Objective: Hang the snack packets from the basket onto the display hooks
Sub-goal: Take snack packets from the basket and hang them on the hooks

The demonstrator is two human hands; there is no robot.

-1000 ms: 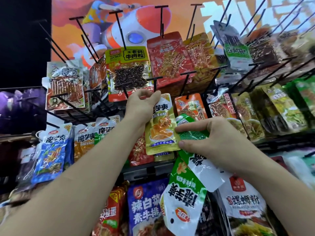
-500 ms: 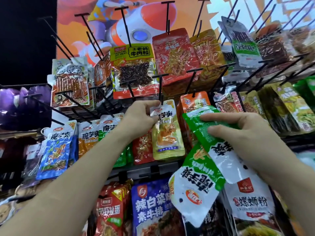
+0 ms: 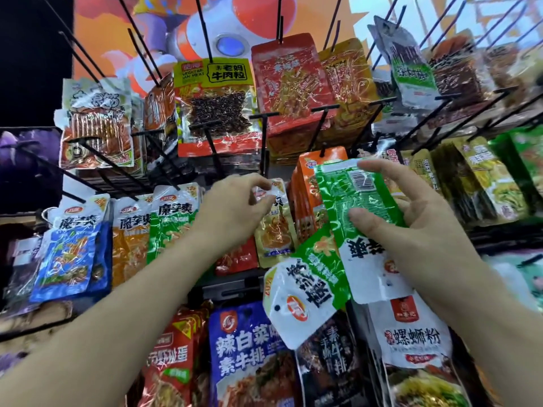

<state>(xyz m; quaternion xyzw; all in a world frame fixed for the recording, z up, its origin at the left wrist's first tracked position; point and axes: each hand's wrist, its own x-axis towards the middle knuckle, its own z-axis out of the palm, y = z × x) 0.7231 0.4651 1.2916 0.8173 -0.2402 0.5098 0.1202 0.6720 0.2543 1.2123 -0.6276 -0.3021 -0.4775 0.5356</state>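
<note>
1. Left hand (image 3: 235, 210): thumb and fingertips are pressed together on the crumpled top edge of a yellow packet (image 3: 274, 233), pinching it. The packet hangs straight down from the pinch, in the middle row of the rack.
2. Hook (image 3: 265, 142): a black rod with a T-shaped tip, directly above the pinch. Whether the yellow packet's hole sits on it cannot be told.
3. Right hand (image 3: 417, 224): fingers are curled round a green packet (image 3: 358, 201), with the thumb across its front and the fingertips at its top edge beside the barcode. The packet is held tilted, green end up and white end down, just right of the yellow packet.
4. Second green packet (image 3: 305, 292): dangles below the first, which overlaps its upper end. Its white end, with a punched hole, is lowest. How it is gripped is hidden.
5. Orange packets (image 3: 305, 195): a stack hanging between the two hands, partly behind the green packet.
6. Lower row: a blue packet (image 3: 246, 348) and a white packet (image 3: 411, 342) hang beneath the hands.
7. Upper row: a red packet (image 3: 288, 83) hangs among bare black rods, in front of an orange poster (image 3: 97, 30).
</note>
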